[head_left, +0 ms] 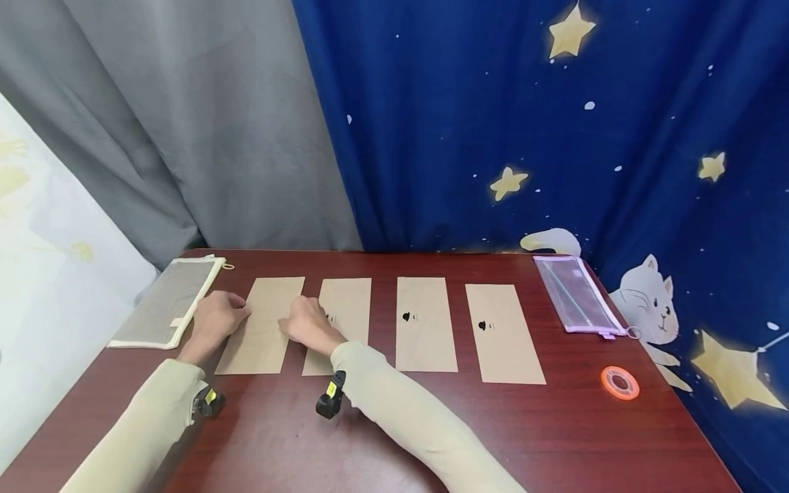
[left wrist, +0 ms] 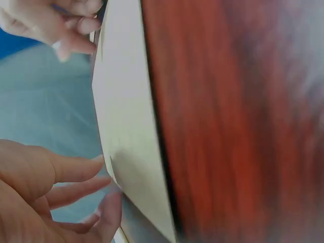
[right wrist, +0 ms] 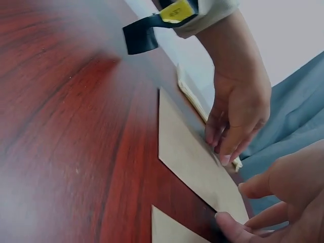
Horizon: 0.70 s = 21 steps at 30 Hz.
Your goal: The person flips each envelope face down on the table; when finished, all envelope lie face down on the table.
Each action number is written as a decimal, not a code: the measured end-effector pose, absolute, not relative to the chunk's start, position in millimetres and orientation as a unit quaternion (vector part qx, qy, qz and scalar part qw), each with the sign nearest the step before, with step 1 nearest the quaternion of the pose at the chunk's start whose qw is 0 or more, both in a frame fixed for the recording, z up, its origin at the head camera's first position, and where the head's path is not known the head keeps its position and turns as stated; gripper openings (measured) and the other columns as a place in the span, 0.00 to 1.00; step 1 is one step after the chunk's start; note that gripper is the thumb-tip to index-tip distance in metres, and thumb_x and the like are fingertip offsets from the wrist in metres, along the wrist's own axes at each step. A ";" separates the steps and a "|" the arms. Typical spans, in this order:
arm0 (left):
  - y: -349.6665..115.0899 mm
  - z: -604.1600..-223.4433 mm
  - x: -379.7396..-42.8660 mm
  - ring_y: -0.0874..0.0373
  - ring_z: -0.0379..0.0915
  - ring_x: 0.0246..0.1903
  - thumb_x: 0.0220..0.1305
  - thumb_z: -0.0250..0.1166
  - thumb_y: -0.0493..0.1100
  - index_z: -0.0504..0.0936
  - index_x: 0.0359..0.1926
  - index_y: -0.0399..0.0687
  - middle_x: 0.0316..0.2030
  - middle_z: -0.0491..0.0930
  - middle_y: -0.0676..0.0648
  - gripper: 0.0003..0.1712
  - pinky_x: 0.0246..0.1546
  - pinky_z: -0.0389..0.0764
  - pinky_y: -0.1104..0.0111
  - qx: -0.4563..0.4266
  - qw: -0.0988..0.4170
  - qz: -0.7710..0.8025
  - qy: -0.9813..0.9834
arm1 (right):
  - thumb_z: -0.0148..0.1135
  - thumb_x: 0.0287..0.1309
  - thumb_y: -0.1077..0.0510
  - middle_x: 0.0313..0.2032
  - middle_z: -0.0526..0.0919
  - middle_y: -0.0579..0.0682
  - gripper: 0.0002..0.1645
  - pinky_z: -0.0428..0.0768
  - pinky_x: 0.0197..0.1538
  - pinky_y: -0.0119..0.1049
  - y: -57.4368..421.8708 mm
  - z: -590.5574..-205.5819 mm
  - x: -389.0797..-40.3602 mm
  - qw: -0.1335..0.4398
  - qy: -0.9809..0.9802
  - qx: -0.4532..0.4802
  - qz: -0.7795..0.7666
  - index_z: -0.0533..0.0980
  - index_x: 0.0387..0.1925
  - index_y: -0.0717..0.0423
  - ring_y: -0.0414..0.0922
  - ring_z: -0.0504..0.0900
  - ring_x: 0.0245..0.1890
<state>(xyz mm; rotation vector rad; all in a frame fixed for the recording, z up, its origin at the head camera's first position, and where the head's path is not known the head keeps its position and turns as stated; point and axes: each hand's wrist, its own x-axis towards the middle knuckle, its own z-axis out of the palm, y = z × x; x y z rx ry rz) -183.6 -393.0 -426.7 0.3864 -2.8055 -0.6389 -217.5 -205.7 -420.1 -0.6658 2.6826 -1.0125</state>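
A flat piece of brown kraft paper lies leftmost in a row on the table, with both hands at its long sides. At its left edge my left hand pinches the paper between thumb and finger, as the left wrist view shows. My right hand is bent over the right edge, its thumb and index fingertips apart in the right wrist view, close on the paper. I cannot tell whether they grip it. Beneath the right wrist lies a second brown paper piece, its small black print partly covered.
Two more brown paper pieces with black hat prints lie to the right. A cream-edged mesh zip pouch is at far left, a purple one at far right. An orange ring-shaped roll sits near the right table edge.
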 end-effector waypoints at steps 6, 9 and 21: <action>-365.3 -417.7 -184.3 0.34 0.82 0.44 0.69 0.61 0.44 0.84 0.50 0.28 0.47 0.84 0.27 0.20 0.38 0.83 0.48 0.135 0.080 -0.250 -0.955 | 0.64 0.66 0.51 0.12 0.63 0.41 0.29 0.63 0.15 0.28 -174.6 -412.1 -224.5 0.071 0.908 -0.226 -0.345 0.65 0.11 0.49 0.37 0.64 0.13; -349.2 -406.4 -185.8 0.34 0.80 0.49 0.72 0.58 0.48 0.82 0.54 0.31 0.50 0.83 0.29 0.24 0.44 0.82 0.48 0.128 0.037 -0.283 -0.950 | 0.63 0.67 0.51 0.12 0.63 0.41 0.28 0.60 0.16 0.27 -152.6 -406.8 -231.2 0.056 0.905 -0.230 -0.353 0.64 0.12 0.49 0.37 0.62 0.13; -292.1 -389.7 -188.4 0.36 0.76 0.61 0.80 0.49 0.46 0.65 0.70 0.28 0.67 0.68 0.26 0.29 0.64 0.79 0.49 0.097 -0.110 -0.491 -0.859 | 0.60 0.70 0.50 0.13 0.67 0.41 0.19 0.65 0.24 0.27 -79.6 -402.5 -246.9 0.051 0.906 -0.209 -0.364 0.82 0.28 0.60 0.36 0.65 0.17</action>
